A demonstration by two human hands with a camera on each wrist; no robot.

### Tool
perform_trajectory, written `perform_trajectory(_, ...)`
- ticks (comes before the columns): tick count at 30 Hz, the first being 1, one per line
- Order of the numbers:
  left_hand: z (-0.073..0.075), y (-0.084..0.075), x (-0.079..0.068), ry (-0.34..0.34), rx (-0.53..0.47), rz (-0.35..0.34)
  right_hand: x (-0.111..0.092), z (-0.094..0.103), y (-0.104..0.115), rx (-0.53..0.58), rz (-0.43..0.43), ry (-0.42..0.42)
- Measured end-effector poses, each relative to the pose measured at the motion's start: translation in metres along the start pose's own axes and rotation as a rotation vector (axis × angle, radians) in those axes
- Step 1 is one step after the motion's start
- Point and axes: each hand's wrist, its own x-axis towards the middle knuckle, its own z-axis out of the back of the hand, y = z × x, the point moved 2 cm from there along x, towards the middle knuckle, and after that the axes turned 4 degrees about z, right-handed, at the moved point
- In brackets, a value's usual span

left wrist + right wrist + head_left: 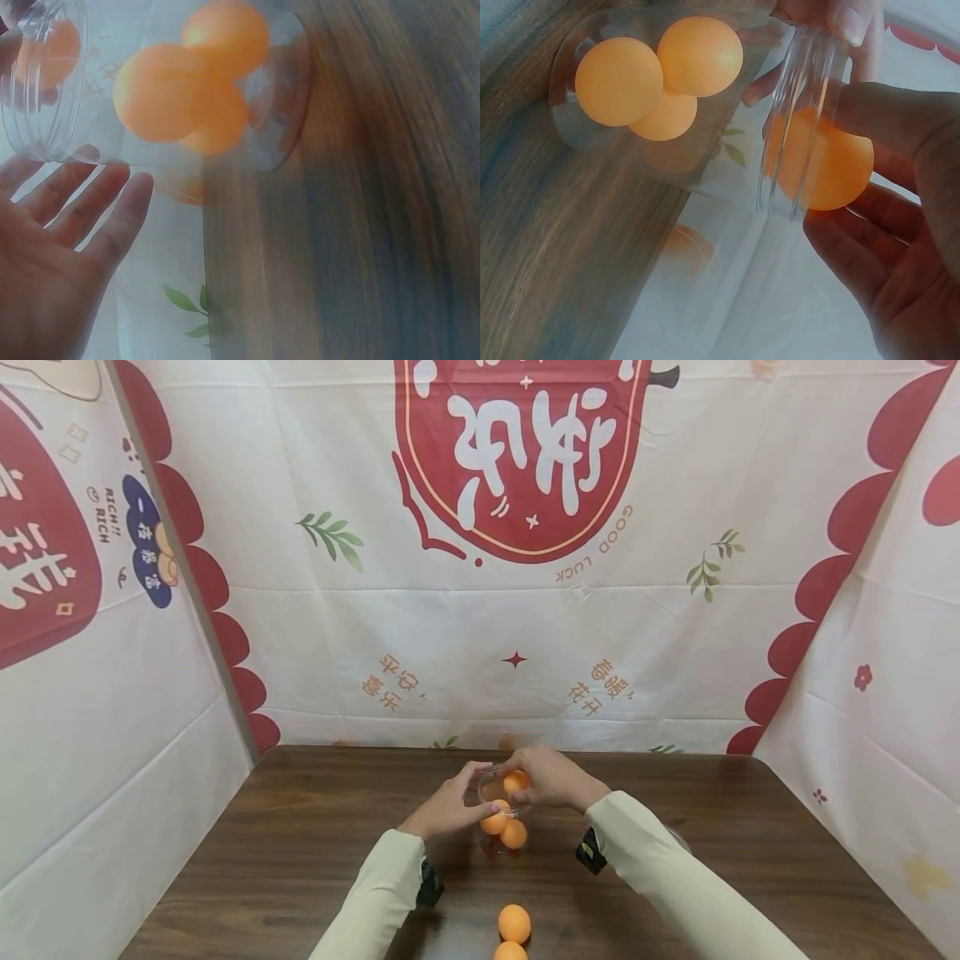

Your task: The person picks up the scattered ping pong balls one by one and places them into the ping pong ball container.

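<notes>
A clear plastic jar (105,150) stands upright on the table with several orange ping-pong balls (619,81) piled near its bottom. My left hand (450,806) holds the jar around its rim, thumb on the near side and fingers on the far side. Between the thumb and fingers of my right hand (553,779) is another orange ping-pong ball (832,165). That ball sits in the jar's mouth, partly inside the threaded neck, as the right wrist view shows.
Near the front edge, two orange balls, one nearer (511,952) and one farther (514,923), lie on the dark wooden table (300,860). The rim of a clear round object (678,837) shows behind the right sleeve. Printed cloth walls (480,635) enclose the back and sides.
</notes>
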Motion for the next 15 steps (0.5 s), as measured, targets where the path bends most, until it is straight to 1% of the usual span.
perform_trajectory(3,-0.0003,0.0015,0.0004,-0.003,0.007,0.008,-0.0001,-0.0001,-0.0001,0.002,0.007,0.001)
perform_trajectory(8,-0.0006,0.0017,-0.0002,-0.009,0.023,0.021,-0.0007,0.0005,0.0002,0.013,-0.010,0.006)
perform_trajectory(15,-0.0008,0.0007,-0.0011,-0.010,0.012,0.010,-0.0015,0.0003,-0.0001,0.000,0.004,0.009)
